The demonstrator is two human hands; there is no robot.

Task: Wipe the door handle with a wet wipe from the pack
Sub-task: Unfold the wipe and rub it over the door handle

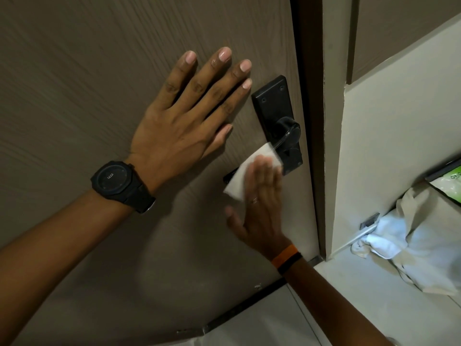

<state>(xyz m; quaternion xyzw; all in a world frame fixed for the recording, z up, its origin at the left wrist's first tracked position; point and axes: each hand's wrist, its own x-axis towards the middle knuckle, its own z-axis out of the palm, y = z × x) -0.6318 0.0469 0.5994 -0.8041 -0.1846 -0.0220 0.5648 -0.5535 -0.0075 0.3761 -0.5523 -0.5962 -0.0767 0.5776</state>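
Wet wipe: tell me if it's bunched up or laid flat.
Laid flat: the wet wipe shows straight edges and square corners, pressed under the right hand's straight fingers against the door handle.

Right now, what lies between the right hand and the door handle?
The white wet wipe, pressed by the right hand onto the door handle, in the head view.

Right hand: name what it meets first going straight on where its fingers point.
Likely the door handle: the right hand, flat on the wet wipe, points up at its lever; depth is unclear.
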